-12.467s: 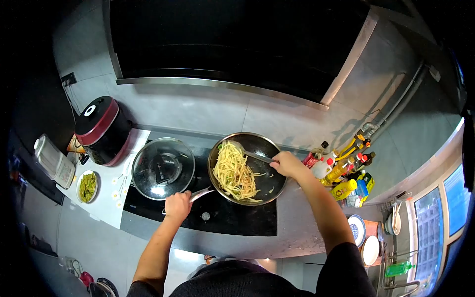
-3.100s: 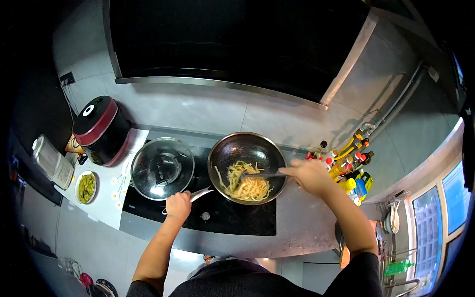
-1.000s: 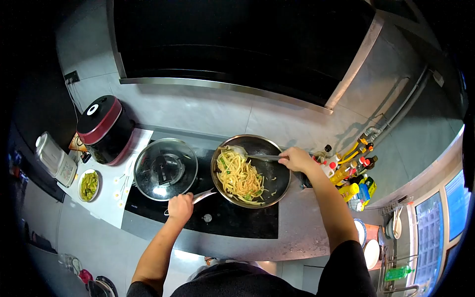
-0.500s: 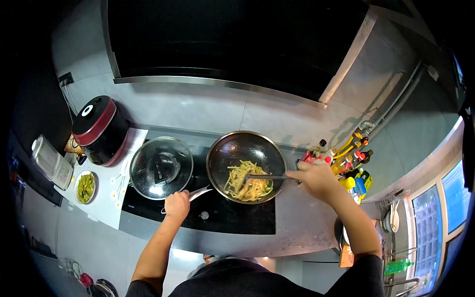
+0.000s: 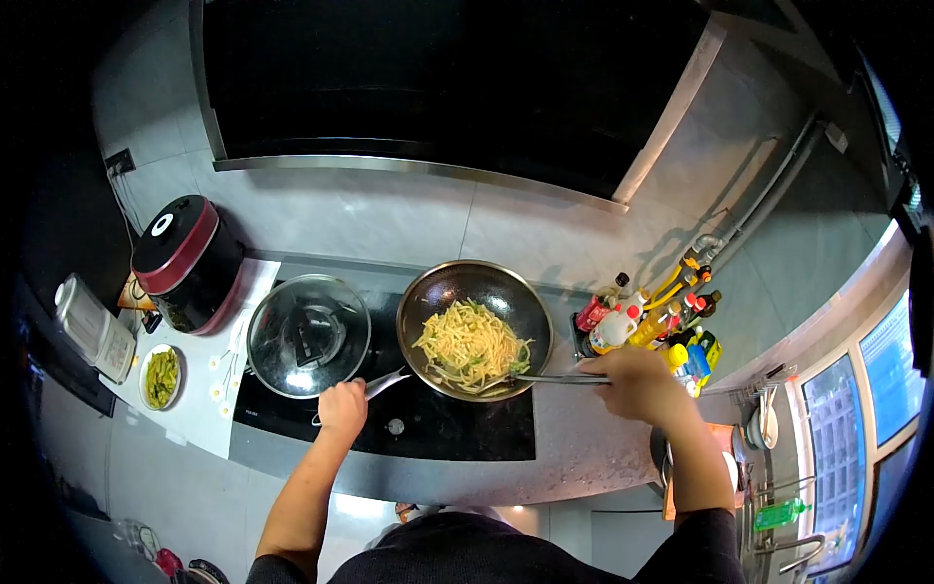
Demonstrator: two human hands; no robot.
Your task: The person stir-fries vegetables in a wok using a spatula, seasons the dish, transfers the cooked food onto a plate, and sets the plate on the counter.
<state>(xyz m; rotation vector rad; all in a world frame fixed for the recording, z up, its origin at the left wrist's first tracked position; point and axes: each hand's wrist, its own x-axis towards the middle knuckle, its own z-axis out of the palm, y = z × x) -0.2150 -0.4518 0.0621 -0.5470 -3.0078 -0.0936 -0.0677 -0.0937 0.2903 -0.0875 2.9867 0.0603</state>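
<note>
My left hand [image 5: 342,409] is closed around the metal handle of the wok [image 5: 452,285], which sits on the right side of the black cooktop [image 5: 467,436]. Pale yellow strips of food [image 5: 472,341] with green bits are heaped in the wok; they look like shredded potato, though I cannot be sure. In my right hand [image 5: 637,382] is the long handle of a spatula [image 5: 564,379]. The spatula's head meets the lower right edge of the food and is partly hidden. Left of the wok stands a pan under a glass lid [image 5: 336,360].
Several seasoning bottles [image 5: 615,329] are grouped at the right back of the counter. A black and red rice cooker [image 5: 190,268] and a plate of green food [image 5: 160,376] stand at the left. The range hood's lower edge [image 5: 418,167] hangs ahead. A wooden board [image 5: 671,501] lies at the lower right.
The spatula has moved from the middle of the food to its right edge, and my right hand has shifted right and down. The food is now spread wider and higher in the wok.
</note>
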